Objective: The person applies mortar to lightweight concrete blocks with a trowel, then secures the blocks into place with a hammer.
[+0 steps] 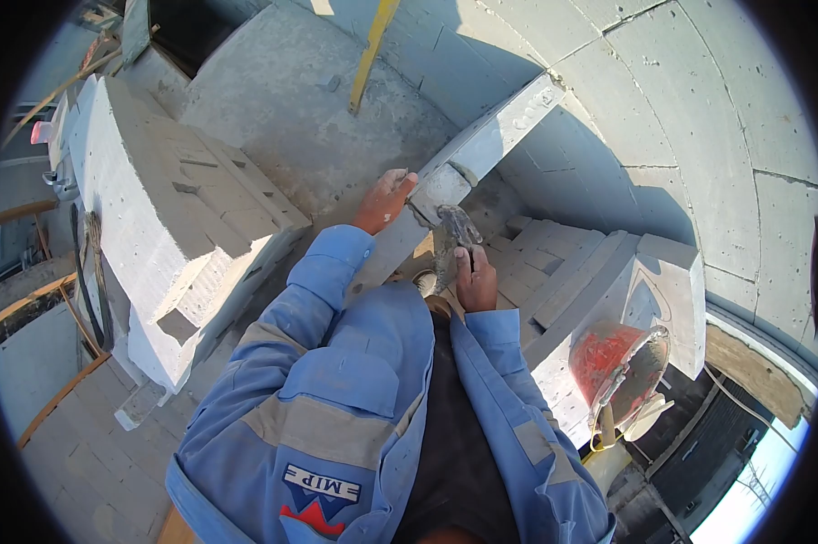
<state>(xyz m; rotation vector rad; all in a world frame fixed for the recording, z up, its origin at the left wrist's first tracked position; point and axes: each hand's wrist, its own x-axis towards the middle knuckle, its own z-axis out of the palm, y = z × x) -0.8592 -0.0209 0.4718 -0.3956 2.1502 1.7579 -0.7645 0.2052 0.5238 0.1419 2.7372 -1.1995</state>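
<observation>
A narrow wall of pale grey blocks [508,127] runs away from me between two larger walls. My left hand [386,201] has its fingers curled against the side of a small block piece [440,189] at the near end of this wall. My right hand [477,279] is closed around a mortar-smeared trowel [460,225], its dirty blade close beside that block piece. Part of the trowel's handle is hidden by my fingers. Wet-looking mortar shows along the wall's near end.
Stacked blocks stand on the left [146,181] and right [599,281]. A red bucket [599,363] crusted with mortar sits at the right stack's near edge. A yellow strip [372,54] leans at the back. A curved block wall [699,118] rises on the right.
</observation>
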